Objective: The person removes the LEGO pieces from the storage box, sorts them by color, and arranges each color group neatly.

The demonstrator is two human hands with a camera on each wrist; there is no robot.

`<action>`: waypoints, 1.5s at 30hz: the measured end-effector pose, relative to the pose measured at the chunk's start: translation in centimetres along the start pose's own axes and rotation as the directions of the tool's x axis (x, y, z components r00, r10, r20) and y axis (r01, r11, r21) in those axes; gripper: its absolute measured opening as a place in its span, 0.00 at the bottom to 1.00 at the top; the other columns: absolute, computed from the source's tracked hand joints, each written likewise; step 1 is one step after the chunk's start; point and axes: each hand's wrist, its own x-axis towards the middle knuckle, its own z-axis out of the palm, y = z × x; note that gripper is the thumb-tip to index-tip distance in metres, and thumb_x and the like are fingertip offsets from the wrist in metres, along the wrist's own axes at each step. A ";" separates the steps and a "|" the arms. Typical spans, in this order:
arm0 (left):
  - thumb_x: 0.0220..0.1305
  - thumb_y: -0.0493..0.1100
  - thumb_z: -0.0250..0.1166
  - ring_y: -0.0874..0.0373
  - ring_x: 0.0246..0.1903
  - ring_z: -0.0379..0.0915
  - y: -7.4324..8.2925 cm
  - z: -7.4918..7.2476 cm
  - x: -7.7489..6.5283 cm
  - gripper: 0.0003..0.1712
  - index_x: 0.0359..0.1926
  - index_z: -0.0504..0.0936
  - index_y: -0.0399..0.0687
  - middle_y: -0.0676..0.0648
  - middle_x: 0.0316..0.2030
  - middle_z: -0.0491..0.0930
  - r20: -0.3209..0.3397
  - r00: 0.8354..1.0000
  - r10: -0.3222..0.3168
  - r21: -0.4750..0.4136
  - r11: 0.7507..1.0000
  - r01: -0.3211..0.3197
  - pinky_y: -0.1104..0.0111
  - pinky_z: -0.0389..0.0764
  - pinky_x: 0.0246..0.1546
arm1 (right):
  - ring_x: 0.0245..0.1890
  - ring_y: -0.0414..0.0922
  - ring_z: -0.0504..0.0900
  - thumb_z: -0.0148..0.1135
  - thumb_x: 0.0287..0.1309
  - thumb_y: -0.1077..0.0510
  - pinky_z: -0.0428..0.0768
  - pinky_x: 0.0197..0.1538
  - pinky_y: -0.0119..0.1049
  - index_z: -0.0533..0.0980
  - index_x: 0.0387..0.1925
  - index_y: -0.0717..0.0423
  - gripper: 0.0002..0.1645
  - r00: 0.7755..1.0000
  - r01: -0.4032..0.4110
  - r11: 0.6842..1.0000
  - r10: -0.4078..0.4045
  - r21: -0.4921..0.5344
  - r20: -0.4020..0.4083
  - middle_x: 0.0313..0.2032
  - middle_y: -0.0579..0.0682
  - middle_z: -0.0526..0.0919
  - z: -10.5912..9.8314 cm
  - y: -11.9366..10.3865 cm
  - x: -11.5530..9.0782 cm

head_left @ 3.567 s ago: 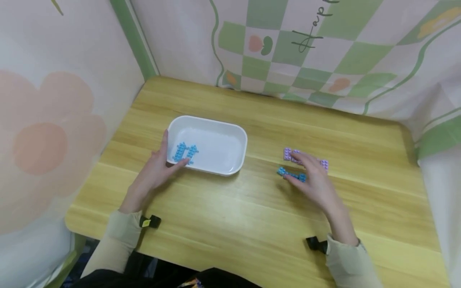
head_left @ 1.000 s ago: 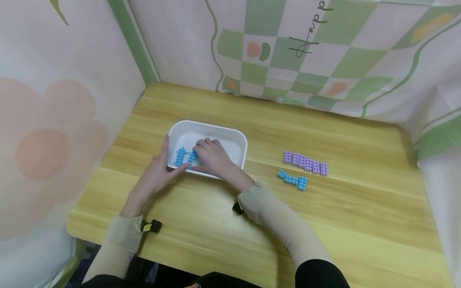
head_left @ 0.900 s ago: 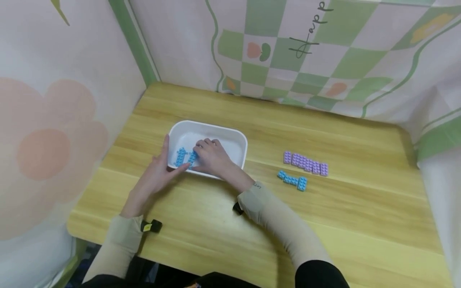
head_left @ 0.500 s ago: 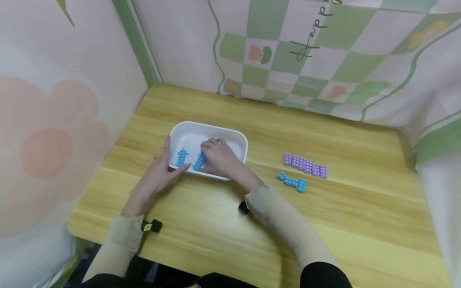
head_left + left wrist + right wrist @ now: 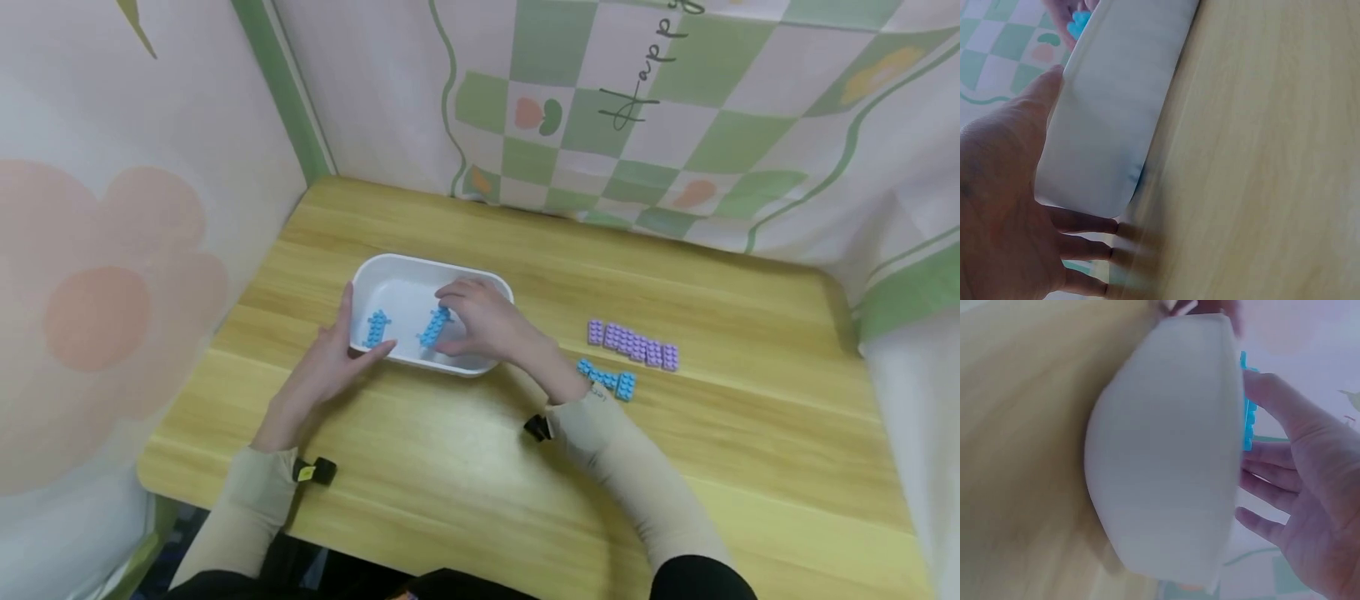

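In the head view, my left hand (image 5: 322, 358) rests at the near left corner of a white tray (image 5: 386, 275), thumb lying over the near rim and straight fingers along the left end. My right hand (image 5: 487, 325) pinches a light blue toy-brick piece (image 5: 432, 327) between thumb and fingers inside the tray's right half. The right wrist view puts that blue piece (image 5: 1249, 419) at rim height, partly hidden behind the tray wall (image 5: 1166, 450). A similar blue piece (image 5: 377, 328) lies at the tray's left side, close to my left thumb.
Right of the tray, a row of purple bricks (image 5: 632, 343) lies on the wooden table (image 5: 450, 467). Nearer, several blue bricks (image 5: 606, 379) sit beside my right forearm. A patterned curtain (image 5: 540, 158) hangs behind the table's far edge; another wall of cloth (image 5: 112, 292) stands left.
My right hand came from the loose bricks on the right into the tray, took hold of a blue piece, and has drawn it rightward away from the other. The left hand stays.
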 end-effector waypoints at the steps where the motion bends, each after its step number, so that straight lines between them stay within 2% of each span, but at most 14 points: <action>1: 0.74 0.77 0.61 0.25 0.84 0.50 0.0 0.0 0.0 0.72 0.88 0.20 0.54 0.30 0.88 0.46 0.004 1.000 -0.006 0.000 1.000 0.006 0.28 0.50 0.84 | 0.76 0.59 0.77 0.83 0.59 0.43 0.67 0.85 0.60 0.84 0.61 0.65 0.38 1.000 0.001 1.000 -0.001 0.009 -0.010 0.69 0.58 0.85 -0.2 0.1 -0.4; 10: 0.74 0.77 0.61 0.27 0.86 0.47 -0.1 0.0 0.1 0.72 0.88 0.19 0.55 0.31 0.88 0.44 0.008 1.000 -0.001 -0.001 1.000 0.001 0.32 0.41 0.88 | 0.73 0.60 0.78 0.84 0.59 0.44 0.70 0.83 0.64 0.84 0.61 0.66 0.39 0.999 0.004 0.998 -0.001 0.060 -0.051 0.68 0.61 0.85 -1.4 0.9 -4.3; 16: 0.74 0.77 0.61 0.24 0.84 0.48 -0.2 0.0 0.1 0.72 0.88 0.19 0.56 0.30 0.88 0.45 0.004 1.000 0.002 0.007 1.000 -0.002 0.29 0.46 0.86 | 0.73 0.62 0.78 0.85 0.57 0.47 0.67 0.85 0.64 0.82 0.64 0.67 0.41 0.997 -0.036 0.997 0.040 0.074 -0.060 0.69 0.62 0.84 -2.1 1.1 -7.3; 19: 0.73 0.78 0.61 0.23 0.84 0.49 -0.1 0.0 0.1 0.72 0.88 0.19 0.56 0.30 0.88 0.45 0.005 1.000 0.001 0.009 1.000 -0.001 0.28 0.49 0.84 | 0.71 0.62 0.80 0.86 0.56 0.49 0.69 0.84 0.64 0.82 0.64 0.67 0.41 0.995 -0.047 0.996 0.054 0.080 -0.084 0.68 0.63 0.85 -1.9 1.7 -9.1; 24: 0.74 0.77 0.61 0.23 0.84 0.49 0.0 -0.1 0.1 0.72 0.88 0.19 0.55 0.30 0.88 0.46 0.003 1.000 0.002 0.009 1.000 -0.002 0.27 0.52 0.84 | 0.68 0.64 0.82 0.87 0.53 0.52 0.73 0.79 0.69 0.83 0.63 0.67 0.40 0.986 -0.072 0.993 0.084 0.089 -0.142 0.64 0.64 0.87 -1.7 2.8 -12.5; 28: 0.74 0.77 0.61 0.22 0.84 0.48 -0.1 -0.2 0.1 0.72 0.88 0.19 0.56 0.30 0.88 0.46 0.005 1.000 -0.005 0.010 1.000 0.005 0.27 0.54 0.83 | 0.66 0.66 0.83 0.88 0.51 0.54 0.72 0.78 0.73 0.83 0.62 0.68 0.40 0.977 -0.106 0.989 0.123 0.101 -0.173 0.63 0.65 0.87 -1.8 3.7 -15.1; 33: 0.73 0.78 0.61 0.23 0.84 0.49 -0.2 -0.1 0.1 0.72 0.88 0.18 0.57 0.31 0.88 0.46 0.006 1.000 -0.011 0.003 1.000 0.011 0.27 0.55 0.83 | 0.66 0.70 0.83 0.88 0.49 0.59 0.73 0.76 0.74 0.83 0.61 0.70 0.39 0.968 -0.134 0.984 0.156 0.121 -0.198 0.62 0.68 0.87 -2.1 5.0 -17.7; 40: 0.74 0.78 0.60 0.25 0.85 0.48 -0.5 0.1 0.2 0.72 0.88 0.18 0.57 0.31 0.88 0.45 0.007 1.000 -0.005 0.007 1.000 0.005 0.28 0.47 0.85 | 0.61 0.72 0.85 0.91 0.42 0.59 0.77 0.68 0.78 0.83 0.59 0.70 0.42 0.952 -0.156 0.984 0.173 0.088 -0.253 0.58 0.69 0.89 -2.9 6.8 -21.2; 45: 0.73 0.78 0.61 0.25 0.85 0.49 -0.5 0.2 0.3 0.72 0.88 0.18 0.58 0.32 0.88 0.46 0.007 1.000 -0.008 0.008 1.000 0.008 0.27 0.50 0.84 | 0.58 0.72 0.85 0.91 0.42 0.60 0.80 0.64 0.76 0.82 0.59 0.72 0.42 0.946 -0.222 0.971 0.236 0.086 -0.224 0.56 0.72 0.88 -2.9 8.2 -23.9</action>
